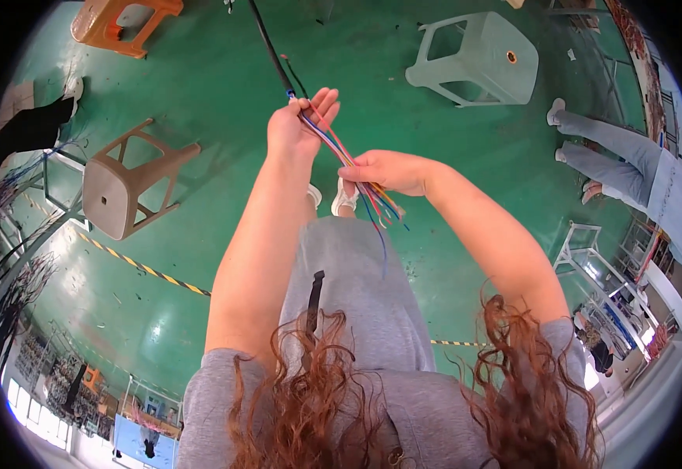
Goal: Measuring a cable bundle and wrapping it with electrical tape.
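A black-sheathed cable point(271, 51) comes down from the top edge to my left hand point(297, 129). Its coloured inner wires point(328, 139) leave the sheath there and run across my palm, under the thumb. The left fingers are partly stretched out, with the thumb closed over the cable. Lower and to the right, my right hand point(384, 170) pinches the wire bundle between thumb and fingers. Beyond that grip the loose ends fan out in blue, orange, red and other colours, one blue wire hanging lowest. A short black and red wire point(294, 72) sticks up beside the cable.
A brown stool point(108, 195) lies to the left and an orange stool point(126, 23) at the upper left. A pale green stool point(491, 66) is at the upper right. Two people point(654, 168) point(32, 133) are at the sides. Wire bundles point(16, 289) hang at the left.
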Tool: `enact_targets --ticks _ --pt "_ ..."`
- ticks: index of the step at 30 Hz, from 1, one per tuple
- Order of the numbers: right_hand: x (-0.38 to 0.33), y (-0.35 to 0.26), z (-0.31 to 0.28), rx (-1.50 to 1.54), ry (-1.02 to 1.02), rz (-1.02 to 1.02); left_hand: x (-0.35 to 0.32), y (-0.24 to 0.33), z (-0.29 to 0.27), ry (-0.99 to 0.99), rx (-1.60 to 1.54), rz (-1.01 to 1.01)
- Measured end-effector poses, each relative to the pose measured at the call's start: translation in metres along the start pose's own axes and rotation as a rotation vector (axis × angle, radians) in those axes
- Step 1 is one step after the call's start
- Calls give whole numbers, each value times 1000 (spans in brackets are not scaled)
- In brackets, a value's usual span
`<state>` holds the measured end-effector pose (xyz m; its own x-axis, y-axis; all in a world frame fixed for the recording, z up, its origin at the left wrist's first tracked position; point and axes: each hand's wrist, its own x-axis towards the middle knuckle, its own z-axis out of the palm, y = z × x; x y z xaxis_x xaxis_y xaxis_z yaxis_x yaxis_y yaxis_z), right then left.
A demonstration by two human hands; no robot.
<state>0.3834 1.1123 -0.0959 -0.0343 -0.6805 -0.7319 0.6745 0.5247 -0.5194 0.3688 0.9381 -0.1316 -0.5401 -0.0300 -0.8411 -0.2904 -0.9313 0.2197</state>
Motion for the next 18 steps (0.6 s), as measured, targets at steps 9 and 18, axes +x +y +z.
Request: enact_targets --ticks 9,18 --pt "-16 22 5 197 40 -33 -13 -21 3 -52 64 28" --pt "-28 9 0 417 38 -72 -26 -36 10 -122 144 27"
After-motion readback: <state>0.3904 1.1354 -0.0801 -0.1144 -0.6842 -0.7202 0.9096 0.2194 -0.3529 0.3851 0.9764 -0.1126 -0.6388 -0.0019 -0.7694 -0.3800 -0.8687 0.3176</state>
